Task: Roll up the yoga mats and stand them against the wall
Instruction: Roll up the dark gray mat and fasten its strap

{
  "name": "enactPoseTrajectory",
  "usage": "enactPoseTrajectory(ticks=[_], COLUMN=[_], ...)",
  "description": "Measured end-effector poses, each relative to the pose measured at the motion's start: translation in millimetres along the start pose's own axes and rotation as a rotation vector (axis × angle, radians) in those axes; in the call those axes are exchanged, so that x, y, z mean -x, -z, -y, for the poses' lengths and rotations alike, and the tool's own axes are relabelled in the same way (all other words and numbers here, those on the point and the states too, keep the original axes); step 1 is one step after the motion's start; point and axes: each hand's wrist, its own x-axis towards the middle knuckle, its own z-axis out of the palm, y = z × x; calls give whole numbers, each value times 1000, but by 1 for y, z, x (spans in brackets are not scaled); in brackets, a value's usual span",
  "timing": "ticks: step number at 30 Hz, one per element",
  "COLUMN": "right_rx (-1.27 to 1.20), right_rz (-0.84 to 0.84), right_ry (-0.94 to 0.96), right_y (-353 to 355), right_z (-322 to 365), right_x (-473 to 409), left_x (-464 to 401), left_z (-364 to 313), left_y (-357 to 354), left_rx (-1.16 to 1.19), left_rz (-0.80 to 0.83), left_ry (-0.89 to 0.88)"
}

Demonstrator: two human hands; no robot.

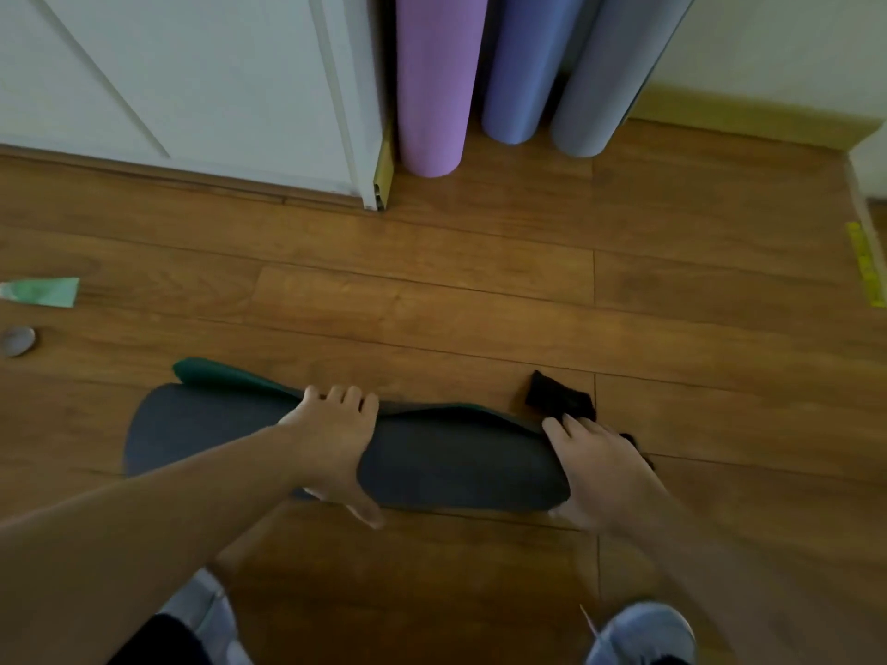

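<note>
- No text, label, brand or number can be read anywhere in the frame.
- The yellow strip (867, 271) at the right edge of the frame carries small dark marks, too blurred to read.
- The green packet (41, 292) at the left edge shows a pale pattern, but no legible lettering.

Open wooden plank floor (432, 290) lies between the rolled dark grey mat (456, 463) and three upright rolled mats, purple (432, 88), blue (528, 74), grey-blue (605, 84). A black fabric strap (559, 398) obstructs the roll's right end.
</note>
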Motion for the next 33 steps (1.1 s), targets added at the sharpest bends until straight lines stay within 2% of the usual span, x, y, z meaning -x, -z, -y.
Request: enactPoseTrajectory(ticks=[5, 7, 10, 13, 16, 18, 21, 24, 29, 33], right_rx=[6, -40, -380, -683, -909, -1150, -1437, -1494, -1446, -1472], right_rz=[2, 43, 109, -104, -312, -343, -284, -102, -123, -58], right_ry=[-57, -106, -266, -338, -287, -258, -408, -528, -482, -497], right_y=[1, 2, 29, 73, 104, 112, 94, 60, 37, 37], right_z=[9, 10, 15, 28, 50, 72, 107, 136, 155, 159], right_x=[2, 2, -2, -7, -13, -16, -22, -20, -15, -12], left_x=[2, 2, 1, -2, -6, -6, -1, 5, 5, 0], left_z=[-29, -28, -21, -23, -26, -30, -34, -31, -34, -35], left_y=[-42, -46, -48, -51, -46, -45, -50, -47, -56, -49], left_rx=[-99, -81, -77, -73, -26, -15, 26, 100, 143, 107], left_rz=[-259, -269, -253, -263, -255, -269, -330, -407, -468, -358], left_ry=[156, 158, 131, 138, 145, 135, 151, 151, 138, 117])
